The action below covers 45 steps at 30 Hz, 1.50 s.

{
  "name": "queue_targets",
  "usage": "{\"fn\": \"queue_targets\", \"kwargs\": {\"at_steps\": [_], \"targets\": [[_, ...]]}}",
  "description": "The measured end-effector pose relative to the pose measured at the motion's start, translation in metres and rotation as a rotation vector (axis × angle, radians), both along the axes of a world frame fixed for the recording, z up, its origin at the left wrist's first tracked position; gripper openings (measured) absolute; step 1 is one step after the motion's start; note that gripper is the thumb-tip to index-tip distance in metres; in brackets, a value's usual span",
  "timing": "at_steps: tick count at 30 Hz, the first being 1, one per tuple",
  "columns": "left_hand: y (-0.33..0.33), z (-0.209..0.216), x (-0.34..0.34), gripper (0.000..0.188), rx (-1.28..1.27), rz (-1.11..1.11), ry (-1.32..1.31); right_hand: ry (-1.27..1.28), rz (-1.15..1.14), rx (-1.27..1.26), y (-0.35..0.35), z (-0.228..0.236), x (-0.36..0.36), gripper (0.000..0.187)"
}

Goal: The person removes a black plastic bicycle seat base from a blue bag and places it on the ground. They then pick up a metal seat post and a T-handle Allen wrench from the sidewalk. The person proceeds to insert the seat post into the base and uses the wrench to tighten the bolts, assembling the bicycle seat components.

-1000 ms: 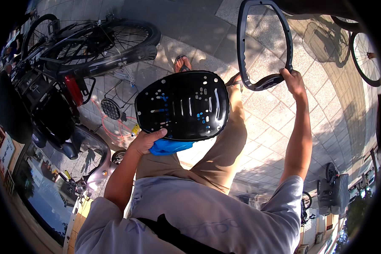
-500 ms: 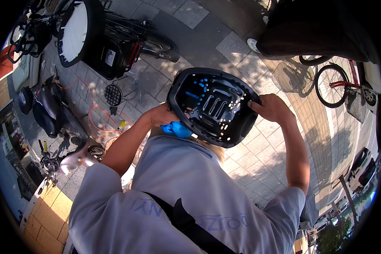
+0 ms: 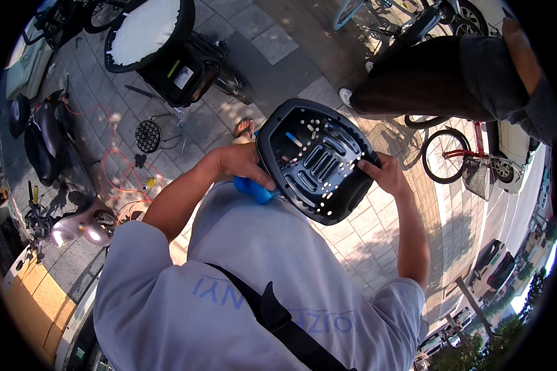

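Head view, held items:
- One black shell [image 3: 323, 162], ribbed and pierced with slots and holes, with a raised rim. It is up in front of your torso, over the paving, tilted, its hollow side toward you.
- Your left hand [image 3: 244, 164]: fingers gripping the shell's left edge, thumb laid over the rim. The fingers behind are hidden.
- Your right hand [image 3: 385, 174]: fingers pinching the opposite edge, thumb on the rim. This grip from two sides probably keeps the shell steady and its ribbed inside in your sight.
- One blue soft item [image 3: 255, 190], just below your left hand, against the shirt front; whether your fingers also hold it, you cannot tell.

Head view, containers:
- The shell itself, a shallow dish: nothing loose shows inside; pale spots of light pass through its holes, and one slot shows blue.
- One black box [image 3: 178, 79], on the parked vehicle at upper left, beside a white panel [image 3: 145, 31] with a dark rim. Its contents are too dark to tell.
- One bicycle basket [image 3: 478, 179], on the red bicycle [image 3: 469, 153] at right, contents unclear.

Head view, ground:
- One perforated black disc [image 3: 148, 136], apart from your hands, near an orange cord [image 3: 103, 170].
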State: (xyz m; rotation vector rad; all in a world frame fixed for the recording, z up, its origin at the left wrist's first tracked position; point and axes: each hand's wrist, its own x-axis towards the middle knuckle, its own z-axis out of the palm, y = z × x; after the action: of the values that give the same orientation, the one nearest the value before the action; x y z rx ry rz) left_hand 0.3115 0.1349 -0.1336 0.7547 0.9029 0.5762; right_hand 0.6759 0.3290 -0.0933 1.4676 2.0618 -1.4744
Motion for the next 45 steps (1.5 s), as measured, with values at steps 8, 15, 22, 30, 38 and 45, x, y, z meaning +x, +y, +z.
{"fn": "queue_targets", "kwargs": {"at_steps": [8,15,22,30,38,45], "targets": [[0.003,0.034,0.020,0.062,-0.212,0.348,-0.131,0.017,0.018,0.191,-0.004,0.015,0.001,0.040],[-0.004,0.021,0.035,0.042,-0.165,0.335,-0.047,0.016,-0.030,0.324,-0.018,0.032,0.004,0.047],[0.004,0.014,0.061,0.028,-0.203,0.429,-0.074,0.086,-0.126,0.293,-0.027,0.027,0.040,0.049],[0.027,0.015,0.089,0.041,-0.484,0.560,-0.502,0.278,-0.382,0.064,-0.008,0.041,0.065,0.047],[0.028,0.034,0.099,0.037,-0.355,0.700,-0.500,0.521,-0.490,-0.116,0.025,0.026,0.047,0.042],[0.067,0.027,0.065,0.034,-0.292,0.902,-0.459,0.680,-0.526,-0.410,0.102,0.005,-0.013,0.037]]}}
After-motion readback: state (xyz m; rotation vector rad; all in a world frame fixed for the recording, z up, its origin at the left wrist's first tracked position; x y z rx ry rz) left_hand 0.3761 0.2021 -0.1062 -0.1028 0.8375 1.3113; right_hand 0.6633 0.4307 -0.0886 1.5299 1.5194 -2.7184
